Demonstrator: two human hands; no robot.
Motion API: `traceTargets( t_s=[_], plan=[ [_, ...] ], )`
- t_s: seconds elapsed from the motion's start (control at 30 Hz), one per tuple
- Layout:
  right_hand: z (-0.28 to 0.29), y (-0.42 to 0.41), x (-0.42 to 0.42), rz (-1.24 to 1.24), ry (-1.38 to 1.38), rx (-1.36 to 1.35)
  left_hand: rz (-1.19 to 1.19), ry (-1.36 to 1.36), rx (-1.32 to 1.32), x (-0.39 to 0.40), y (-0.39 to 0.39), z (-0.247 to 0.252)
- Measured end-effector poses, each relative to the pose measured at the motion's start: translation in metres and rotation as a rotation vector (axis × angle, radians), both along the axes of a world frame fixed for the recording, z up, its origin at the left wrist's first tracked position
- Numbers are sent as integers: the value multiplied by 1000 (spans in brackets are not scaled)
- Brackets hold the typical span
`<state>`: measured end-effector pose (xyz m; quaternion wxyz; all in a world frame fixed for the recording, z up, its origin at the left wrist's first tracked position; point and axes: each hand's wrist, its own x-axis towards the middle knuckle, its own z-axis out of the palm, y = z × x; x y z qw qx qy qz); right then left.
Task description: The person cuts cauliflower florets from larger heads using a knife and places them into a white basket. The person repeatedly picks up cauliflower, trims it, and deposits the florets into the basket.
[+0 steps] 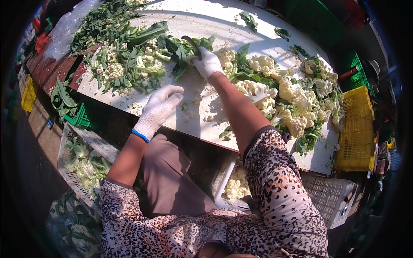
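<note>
My right hand [208,63], in a white glove, grips a curved knife [192,44] with a dark blade pointing up and left. Beside it, green cauliflower leaves [180,53] lie on the white tabletop [190,124]. My left hand [161,106] wears a white knit glove with a blue cuff. It hovers above the table's near edge with fingers slightly bent, and nothing shows in it. Cut cauliflower heads [295,96] are heaped right of my right arm. A pile of leaves and small trimmings [125,64] spreads beyond my left hand.
White plastic crates stand below the table edge: one with trimmings [69,172] at left, one with cauliflower [222,190] in the middle, another [329,196] at right. A yellow crate [355,132] adjoins the table's right end. Clear plastic film [69,30] lies far left.
</note>
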<state>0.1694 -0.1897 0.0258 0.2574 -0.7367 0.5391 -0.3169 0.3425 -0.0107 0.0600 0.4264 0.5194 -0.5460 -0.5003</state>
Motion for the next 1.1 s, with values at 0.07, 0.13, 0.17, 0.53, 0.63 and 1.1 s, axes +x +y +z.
traceTargets(
  t_s=[0.07, 0.13, 0.17, 0.53, 0.63, 1.1],
  plan=[
    [17, 8, -9, -104, -398, 229, -296, -409, -151, -21, 14, 16],
    [37, 26, -26, -161, -856, 224, -446, -629, -287, -57, 21, 28],
    [35, 19, -53, -131, -840, 88, -512, -740, -403, -80, 20, 35],
    [70, 301, -275, -447, -1096, 172, -605, -841, -980, -226, 28, -58],
    [58, 380, -313, -603, -1078, 208, -655, -886, -1081, -213, 17, -56],
    [17, 415, -291, -514, -608, 667, -260, -1453, -862, -32, -74, -57]
  ],
)
